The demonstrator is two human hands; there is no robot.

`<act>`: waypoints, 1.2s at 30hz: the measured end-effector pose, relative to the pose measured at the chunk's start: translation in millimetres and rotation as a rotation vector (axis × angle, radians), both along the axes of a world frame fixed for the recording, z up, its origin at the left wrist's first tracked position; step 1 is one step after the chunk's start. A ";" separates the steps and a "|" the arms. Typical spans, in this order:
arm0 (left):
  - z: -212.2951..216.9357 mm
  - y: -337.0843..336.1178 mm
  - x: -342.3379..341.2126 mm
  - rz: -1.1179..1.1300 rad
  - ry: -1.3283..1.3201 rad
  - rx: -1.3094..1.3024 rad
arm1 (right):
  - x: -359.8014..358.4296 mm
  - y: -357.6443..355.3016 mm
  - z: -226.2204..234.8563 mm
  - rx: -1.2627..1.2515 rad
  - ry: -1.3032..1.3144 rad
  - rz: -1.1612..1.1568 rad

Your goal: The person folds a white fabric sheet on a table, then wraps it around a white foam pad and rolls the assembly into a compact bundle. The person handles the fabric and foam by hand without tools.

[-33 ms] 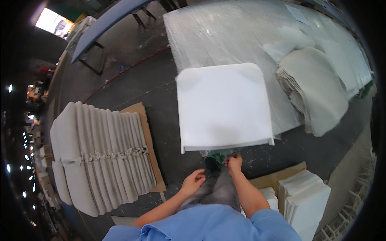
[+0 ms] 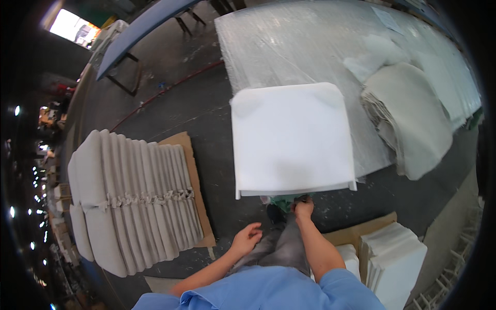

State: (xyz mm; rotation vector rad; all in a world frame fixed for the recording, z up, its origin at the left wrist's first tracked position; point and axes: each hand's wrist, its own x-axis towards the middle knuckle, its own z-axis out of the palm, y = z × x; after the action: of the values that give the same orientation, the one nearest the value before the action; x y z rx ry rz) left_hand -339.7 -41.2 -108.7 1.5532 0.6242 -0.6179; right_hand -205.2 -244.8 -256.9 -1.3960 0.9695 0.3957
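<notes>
A white padded panel with rounded far corners lies in front of me. My left hand hovers above my thigh, apart from the panel, its fingers loosely bent and with nothing visible in them. Just below the panel's near edge, my right hand is closed. A small dark thing shows at its fingertips, too hidden to name. Crumpled green material peeks out from under the near edge, beside the right hand. Whatever supports the panel is hidden beneath it.
To the left, a row of grey cushion-like pads stands beside cardboard. Plastic-wrapped sheeting spreads out beyond the panel, with stacked beige covers at right. White folded pieces stand near right. A blue-topped table is far left.
The whole scene sits slightly further right in the picture. Both hands keep nearly the same pose, and the panel stays in place.
</notes>
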 end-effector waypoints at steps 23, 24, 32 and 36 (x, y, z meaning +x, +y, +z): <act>44.3 52.5 -28.1 0.262 0.578 0.276 | 75.2 -86.4 96.5 -0.365 -0.030 1.601; 41.0 56.0 -11.2 0.297 0.494 0.298 | 87.0 -93.9 115.9 -0.324 -0.062 1.658; 11.1 101.9 210.1 0.400 -0.280 0.517 | 216.3 -30.0 194.2 -0.187 -0.486 1.269; 30.6 107.2 328.3 0.163 -0.506 0.715 | 295.6 74.7 186.5 -0.359 -0.903 1.025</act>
State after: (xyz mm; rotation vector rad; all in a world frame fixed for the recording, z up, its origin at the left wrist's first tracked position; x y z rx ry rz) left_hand -11.5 66.1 -78.1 2.1879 0.5985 0.1657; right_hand 90.4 -170.1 -70.4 -2.0584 -0.4937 0.2691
